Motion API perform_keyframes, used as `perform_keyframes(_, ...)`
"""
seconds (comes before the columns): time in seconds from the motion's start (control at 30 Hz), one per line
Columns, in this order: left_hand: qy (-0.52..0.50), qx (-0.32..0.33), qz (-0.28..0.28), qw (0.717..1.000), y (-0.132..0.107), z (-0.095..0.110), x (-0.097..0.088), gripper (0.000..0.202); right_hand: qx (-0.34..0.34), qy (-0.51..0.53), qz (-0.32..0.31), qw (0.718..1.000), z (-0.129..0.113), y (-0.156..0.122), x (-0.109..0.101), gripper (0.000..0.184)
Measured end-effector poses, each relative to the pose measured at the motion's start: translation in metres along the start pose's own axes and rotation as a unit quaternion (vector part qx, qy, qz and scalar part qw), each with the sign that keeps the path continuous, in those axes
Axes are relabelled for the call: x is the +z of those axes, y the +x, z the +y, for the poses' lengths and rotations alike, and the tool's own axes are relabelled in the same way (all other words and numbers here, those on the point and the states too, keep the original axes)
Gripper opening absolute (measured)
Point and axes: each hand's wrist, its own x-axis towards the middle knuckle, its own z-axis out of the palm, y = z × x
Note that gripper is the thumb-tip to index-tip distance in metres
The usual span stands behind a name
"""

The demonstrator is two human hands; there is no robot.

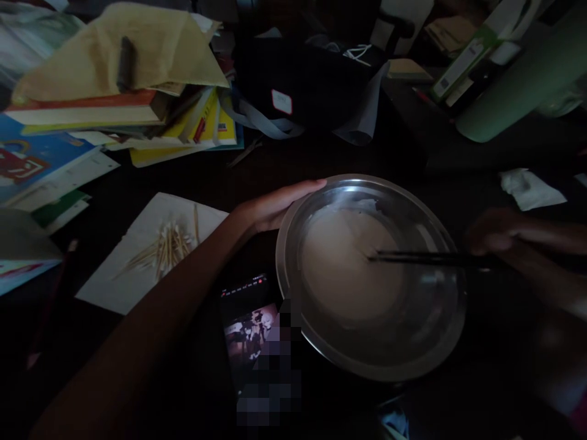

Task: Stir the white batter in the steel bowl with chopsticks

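Note:
A wide stainless steel bowl (428, 311) holds a pale, cloudy liquid (342, 275). My left hand (279, 205) grips the far left side of its rim, fingers along the outside. From the right, my right hand (498, 235), blurred by motion, is closed around dark chopsticks (426, 259). Their tips dip into the liquid near the bowl's middle. Under my left forearm lies a white paper sheet (107, 278) with a heap of cotton swabs (169, 244). A phone (252, 330) with a lit screen lies left of the bowl, partly covered by pixelation.
Stacked books (87, 113) under a yellowish paper cover (169, 52) fill the back left. Behind the bowl sits a black bag (316, 85) with a white label. At right are a crumpled tissue (532, 189) and a large green cylinder (518, 85). The light is dim.

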Motion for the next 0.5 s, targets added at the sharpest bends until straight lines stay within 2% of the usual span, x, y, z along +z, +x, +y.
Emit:
perform_keyframes(0.07,-0.003,0.000,-0.006,1.000,0.002,-0.001,-0.002,0.032,-0.045,0.035,-0.077,0.995,0.002,0.001,-0.001,0.018)
perform_keyframes(0.13,-0.004,0.000,-0.006,1.000,0.003,-0.002,-0.003,0.031,-0.098,0.065,-0.170,0.978,0.001,0.004,0.005,0.016)
perform_keyframes(0.2,-0.001,0.000,-0.001,1.000,0.004,-0.003,-0.004,0.030,-0.139,0.075,-0.202,0.967,-0.001,0.007,0.017,0.008)
perform_keyframes(0.27,0.003,0.002,0.006,1.000,0.004,-0.002,-0.004,0.030,-0.135,0.055,-0.157,0.977,-0.004,0.009,0.027,0.003)
perform_keyframes(0.33,0.004,0.003,0.009,1.000,0.003,-0.002,-0.003,0.031,-0.093,0.024,-0.100,0.990,-0.007,0.009,0.032,0.008)
perform_keyframes(0.43,0.006,0.003,0.018,1.000,0.002,-0.001,-0.001,0.030,0.003,0.008,-0.014,1.000,-0.006,0.006,0.026,0.015)
perform_keyframes(0.5,0.007,0.002,0.022,1.000,0.001,0.000,-0.001,0.029,0.042,0.019,0.040,0.998,-0.004,0.004,0.017,0.015)
